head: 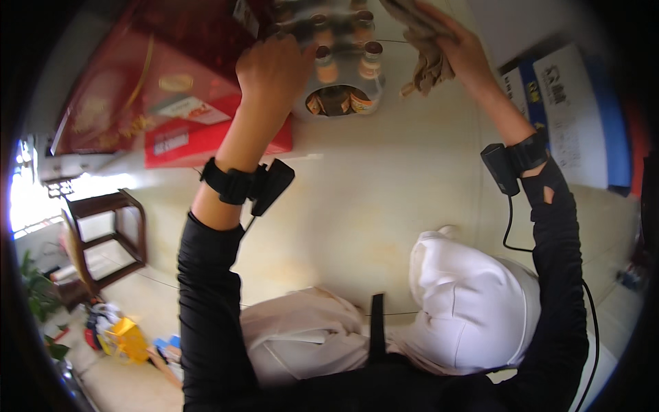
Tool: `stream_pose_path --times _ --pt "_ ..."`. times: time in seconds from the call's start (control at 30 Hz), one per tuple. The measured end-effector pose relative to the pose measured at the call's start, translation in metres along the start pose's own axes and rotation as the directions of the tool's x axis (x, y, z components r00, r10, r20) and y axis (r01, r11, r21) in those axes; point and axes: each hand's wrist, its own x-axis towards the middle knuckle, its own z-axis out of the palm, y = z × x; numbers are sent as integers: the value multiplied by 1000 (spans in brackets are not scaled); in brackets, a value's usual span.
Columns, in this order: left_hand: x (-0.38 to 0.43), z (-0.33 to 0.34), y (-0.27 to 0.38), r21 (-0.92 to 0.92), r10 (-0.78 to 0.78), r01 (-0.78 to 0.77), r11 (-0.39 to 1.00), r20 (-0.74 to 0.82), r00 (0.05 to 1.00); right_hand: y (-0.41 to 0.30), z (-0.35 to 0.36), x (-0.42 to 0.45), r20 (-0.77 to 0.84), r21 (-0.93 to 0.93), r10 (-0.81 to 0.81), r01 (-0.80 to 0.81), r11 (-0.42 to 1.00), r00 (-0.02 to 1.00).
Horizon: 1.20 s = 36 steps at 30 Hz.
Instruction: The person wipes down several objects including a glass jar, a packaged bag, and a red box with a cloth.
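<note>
A shrink-wrapped pack of glass bottles with dark caps and orange labels stands upright on the tiled floor. My left hand is at the pack's left edge, back of the hand up, beside a large red box. Its fingers curl out of sight, so whether they grip the wrap is hidden. To the right of the pack, my right hand holds a crumpled brown cloth, which hangs down from it just above the floor and apart from the bottles.
A flatter red box lies under the large one. White and blue cartons bearing writing stand at the right. To the left are a dark wooden stool, a yellow bag and a green plant. Pale floor tiles stretch before my knees.
</note>
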Motion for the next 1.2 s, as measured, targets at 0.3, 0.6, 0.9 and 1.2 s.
stream_pose_path --times 0.3,0.6,0.9,1.2 --pt "59 26 35 -527 84 -264 808 -340 937 84 79 -43 -144 52 -28 36 998 989" --pt "70 32 43 -428 155 -97 898 102 983 108 49 -53 -96 346 404 -350 870 910" --pt "70 29 40 -400 157 -36 916 275 949 47 70 21 -271 361 -330 414 836 904" --pt "68 30 48 -393 155 -97 915 119 981 149 86 -38 -271 339 81 16 941 959"
